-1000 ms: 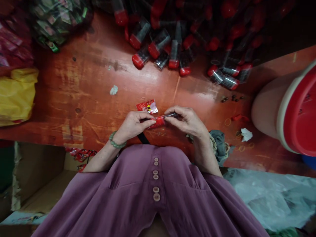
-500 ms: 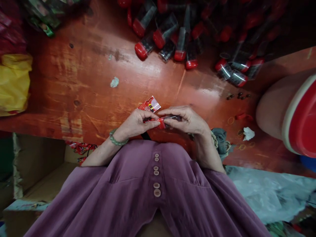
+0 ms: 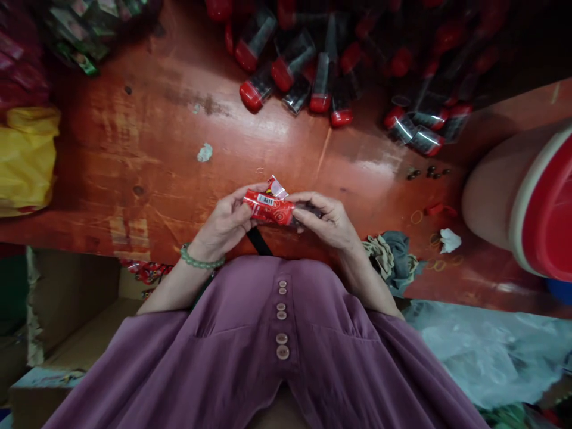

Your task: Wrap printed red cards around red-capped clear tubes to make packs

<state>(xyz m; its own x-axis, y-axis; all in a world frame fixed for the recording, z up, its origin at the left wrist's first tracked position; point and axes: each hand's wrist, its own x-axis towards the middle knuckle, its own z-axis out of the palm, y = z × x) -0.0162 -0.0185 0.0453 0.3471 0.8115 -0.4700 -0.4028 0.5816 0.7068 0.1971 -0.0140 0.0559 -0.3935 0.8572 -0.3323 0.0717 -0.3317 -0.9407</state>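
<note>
Over the worn red wooden table (image 3: 147,155), a heap of red-capped clear plastic tubes (image 3: 313,77) lay beyond; left hand (image 3: 226,223) and right hand (image 3: 328,221) both gripped a small red printed wrapper (image 3: 269,208), apparently wrapped round a tube.

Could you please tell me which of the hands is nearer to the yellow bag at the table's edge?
Left. The left hand is nearer the yellow bag; the right hand is farther, beyond the red packet.
</note>
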